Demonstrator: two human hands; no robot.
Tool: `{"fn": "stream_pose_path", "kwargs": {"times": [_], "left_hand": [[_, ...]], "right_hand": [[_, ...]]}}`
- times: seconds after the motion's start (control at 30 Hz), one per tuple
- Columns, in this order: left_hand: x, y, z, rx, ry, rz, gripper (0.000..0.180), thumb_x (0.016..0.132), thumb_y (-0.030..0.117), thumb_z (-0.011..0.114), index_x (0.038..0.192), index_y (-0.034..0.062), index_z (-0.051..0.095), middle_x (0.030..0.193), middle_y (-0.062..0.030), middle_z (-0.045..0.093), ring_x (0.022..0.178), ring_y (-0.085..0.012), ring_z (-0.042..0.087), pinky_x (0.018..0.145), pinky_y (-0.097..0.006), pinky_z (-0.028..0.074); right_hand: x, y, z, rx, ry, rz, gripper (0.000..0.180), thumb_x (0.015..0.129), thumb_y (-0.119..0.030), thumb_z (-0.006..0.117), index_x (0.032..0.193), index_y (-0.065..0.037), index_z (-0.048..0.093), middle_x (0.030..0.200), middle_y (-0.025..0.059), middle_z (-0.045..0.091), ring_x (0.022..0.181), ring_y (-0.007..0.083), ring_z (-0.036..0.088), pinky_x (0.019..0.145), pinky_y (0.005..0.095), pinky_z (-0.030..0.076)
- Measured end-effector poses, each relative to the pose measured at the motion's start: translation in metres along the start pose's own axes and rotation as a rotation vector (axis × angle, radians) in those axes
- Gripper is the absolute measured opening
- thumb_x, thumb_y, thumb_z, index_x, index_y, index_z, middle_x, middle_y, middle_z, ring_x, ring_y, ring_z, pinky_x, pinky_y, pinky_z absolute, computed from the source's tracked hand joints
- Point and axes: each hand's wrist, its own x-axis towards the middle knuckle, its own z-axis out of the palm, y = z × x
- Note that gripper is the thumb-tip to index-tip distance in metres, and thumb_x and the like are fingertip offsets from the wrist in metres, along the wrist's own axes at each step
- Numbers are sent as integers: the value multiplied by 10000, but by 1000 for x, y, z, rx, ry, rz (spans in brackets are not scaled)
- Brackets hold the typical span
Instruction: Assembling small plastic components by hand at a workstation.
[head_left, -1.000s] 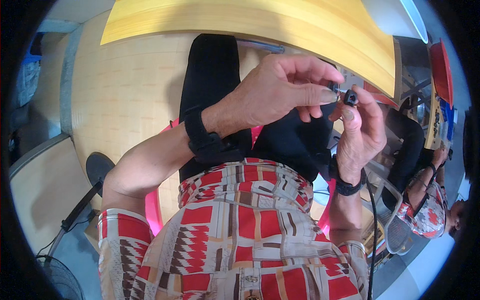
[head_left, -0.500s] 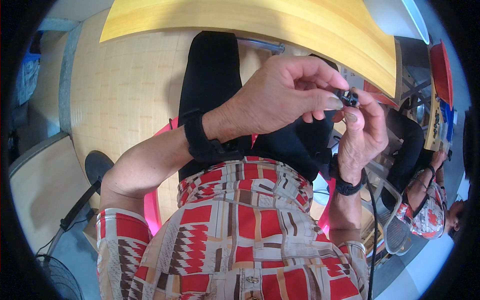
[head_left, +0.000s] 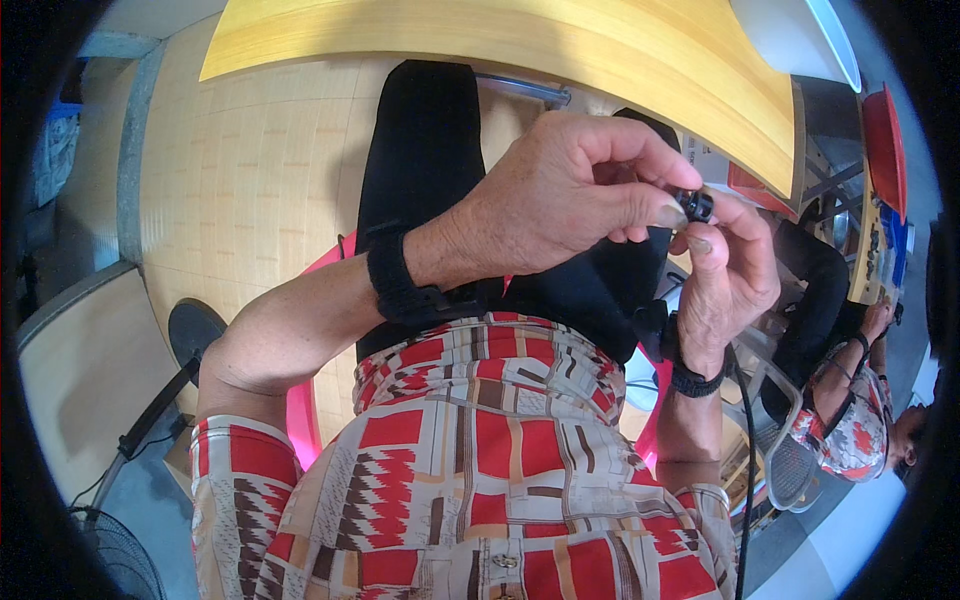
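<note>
Above my lap, both hands meet at a small black cylindrical part with a shiny, ringed end. My left hand pinches it between thumb and index finger, the other fingers curled beneath. From the right, my right hand closes around the part's other end, index finger behind it and thumb just below. The fingers hide some of the part, so I cannot make out its exact kind. Both wrists wear black straps.
A yellow wooden table lies ahead, with a white container at its right. Beyond are a red basin and a co-worker seated beside another table. A black stand is at the left.
The black part has turned between my fingers, so its round, ringed end now shows. My right thumb has shifted slightly down from it; my left hand has barely moved.
</note>
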Motion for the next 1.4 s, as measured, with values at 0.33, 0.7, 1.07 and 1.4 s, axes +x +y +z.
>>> {"fn": "stream_pose_path", "kwargs": {"times": [0.33,0.7,1.07,1.4], "left_hand": [[-1,7,0,206,69,26,226,798,92,633,1010,18,611,794,-19,617,686,-43,554,596,-166,458],[-2,9,2,386,143,122,189,773,37,645,958,1,630,832,-45,636,754,-61,579,654,-175,476],[-2,8,3,418,194,103,210,754,40,665,960,10,636,793,-35,631,726,-44,566,630,-168,461],[-3,4,7,526,228,155,190,763,18,636,953,6,636,787,-60,632,707,-70,580,612,-185,463]], "right_hand": [[1,-4,1,-126,-27,21,234,736,-83,694,938,13,628,763,37,585,690,80,522,628,191,423],[1,-12,6,-197,-37,-40,242,811,-87,617,1032,12,615,758,59,587,589,73,503,528,187,405],[9,-16,9,-597,-163,-336,284,760,42,582,1044,33,598,797,146,608,676,189,589,625,261,463],[6,-15,8,-540,-135,-236,265,784,16,587,1048,38,594,795,151,610,693,182,593,649,263,466]]}}
